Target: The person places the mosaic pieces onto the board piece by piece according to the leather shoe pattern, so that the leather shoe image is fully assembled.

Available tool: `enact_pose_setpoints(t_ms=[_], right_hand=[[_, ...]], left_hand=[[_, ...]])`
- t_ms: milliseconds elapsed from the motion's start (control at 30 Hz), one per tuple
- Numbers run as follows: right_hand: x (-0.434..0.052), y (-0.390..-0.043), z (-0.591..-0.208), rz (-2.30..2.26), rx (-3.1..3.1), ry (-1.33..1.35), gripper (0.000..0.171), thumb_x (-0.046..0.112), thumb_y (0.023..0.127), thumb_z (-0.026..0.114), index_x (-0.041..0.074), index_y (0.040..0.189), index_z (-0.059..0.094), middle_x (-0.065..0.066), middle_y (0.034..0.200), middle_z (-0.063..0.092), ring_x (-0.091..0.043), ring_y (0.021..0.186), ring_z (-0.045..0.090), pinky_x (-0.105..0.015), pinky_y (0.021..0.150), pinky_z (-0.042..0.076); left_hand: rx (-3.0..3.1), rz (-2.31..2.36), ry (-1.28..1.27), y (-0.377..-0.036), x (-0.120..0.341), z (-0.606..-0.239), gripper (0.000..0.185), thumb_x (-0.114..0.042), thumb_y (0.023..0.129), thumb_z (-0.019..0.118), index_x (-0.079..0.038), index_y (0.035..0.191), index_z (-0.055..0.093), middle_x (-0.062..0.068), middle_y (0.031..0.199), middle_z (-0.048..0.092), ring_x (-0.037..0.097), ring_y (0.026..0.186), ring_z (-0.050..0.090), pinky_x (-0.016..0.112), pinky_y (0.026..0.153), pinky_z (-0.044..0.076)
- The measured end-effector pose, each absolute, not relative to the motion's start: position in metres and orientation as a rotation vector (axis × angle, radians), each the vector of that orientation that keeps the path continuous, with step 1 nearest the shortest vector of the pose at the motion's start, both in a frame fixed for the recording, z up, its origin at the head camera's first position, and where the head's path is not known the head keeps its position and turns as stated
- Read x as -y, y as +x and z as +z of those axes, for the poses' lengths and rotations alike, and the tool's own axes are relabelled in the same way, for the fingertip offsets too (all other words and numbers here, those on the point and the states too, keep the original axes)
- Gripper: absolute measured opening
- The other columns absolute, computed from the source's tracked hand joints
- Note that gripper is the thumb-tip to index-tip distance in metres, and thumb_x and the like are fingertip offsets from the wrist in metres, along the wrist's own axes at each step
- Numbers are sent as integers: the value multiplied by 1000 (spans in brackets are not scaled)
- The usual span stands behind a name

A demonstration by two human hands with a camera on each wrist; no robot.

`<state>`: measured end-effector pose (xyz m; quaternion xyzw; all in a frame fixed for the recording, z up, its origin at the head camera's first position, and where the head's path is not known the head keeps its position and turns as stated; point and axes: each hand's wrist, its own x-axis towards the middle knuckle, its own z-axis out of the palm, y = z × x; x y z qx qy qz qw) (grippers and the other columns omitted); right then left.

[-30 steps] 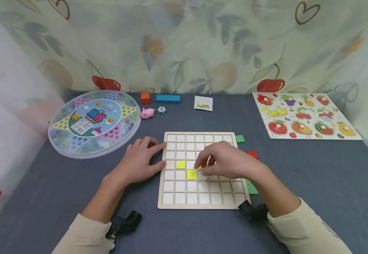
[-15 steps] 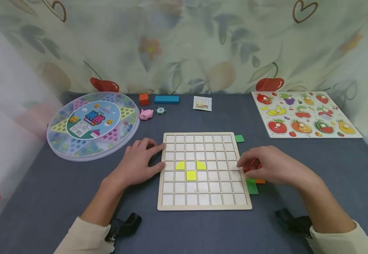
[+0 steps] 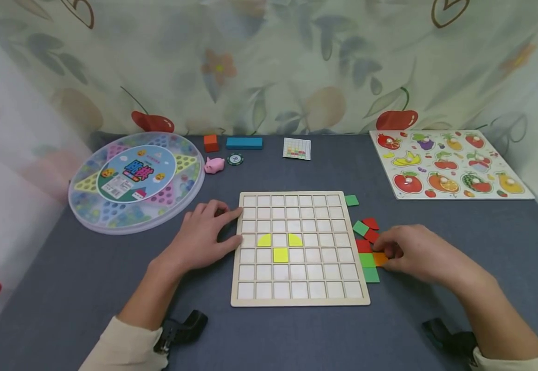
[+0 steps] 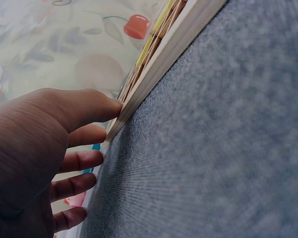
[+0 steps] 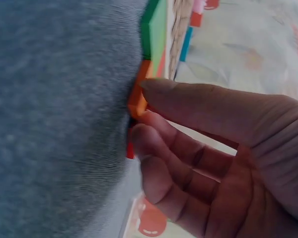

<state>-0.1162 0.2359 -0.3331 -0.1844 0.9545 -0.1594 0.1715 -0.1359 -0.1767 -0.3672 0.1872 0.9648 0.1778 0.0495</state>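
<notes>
A wooden grid board [image 3: 300,300] lies flat on the table, with a yellow square tile [image 3: 280,255] and two yellow rounded tiles [image 3: 264,240] in its cells. My left hand [image 3: 204,236] rests at the board's left edge, its thumb and index finger extended and touching the frame; the left wrist view shows the thumb [image 4: 89,106] against the wooden side. Right of the board, my right hand [image 3: 424,255] pinches an orange tile [image 5: 139,94] between thumb and index finger. That tile still lies among green tiles [image 3: 370,274] and red tiles [image 3: 371,223].
A round Chinese checkers board [image 3: 136,216] sits at the left. Along the back are an orange block [image 3: 211,143], a blue block [image 3: 244,143], a pink pig [image 3: 214,165], a poker chip [image 3: 235,159] and a small pattern card [image 3: 297,149]. A fruit puzzle board [image 3: 450,165] lies at the back right.
My right hand has left the yellow rounded tile in the grid and moved right, past the board's edge, to the orange tile. My left hand has stayed at the left edge.
</notes>
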Motion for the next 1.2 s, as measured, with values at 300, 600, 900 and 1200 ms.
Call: enact_pose_setpoints(t_ms=[300,600,900,1200], right_hand=[[-232,-115,-334,-448,-2748,-472,25,17,79,89,18,87,65,3,82,57,-14,73,52,-31,64,43],[-226,-121,-314,-552,-2759,-486,16,21,83,86,19,90,71,7,77,61,-12,73,54,-28,64,45],[-175,-126,-302,-726,-2675,-640,10,16,88,81,18,97,76,6,80,64,-13,76,56,-28,68,48],[-112,-140,-311,-791,-2487,-848,13,5,89,75,18,89,76,8,78,66,-11,76,59,-30,73,51]], left_hand=[[-2941,548,572,-135,176,-366,63,-40,97,67,-19,154,52,14,140,51,34,123,43,55,98,37],[-2928,548,567,-135,176,-366,63,-40,98,67,-19,155,51,14,140,50,34,123,43,55,98,37],[-2932,547,562,-136,176,-366,64,-41,97,67,-20,155,51,14,140,51,34,123,43,55,98,37],[-2931,540,554,-137,177,-367,63,-42,98,67,-21,155,51,13,140,50,33,123,43,55,98,37]])
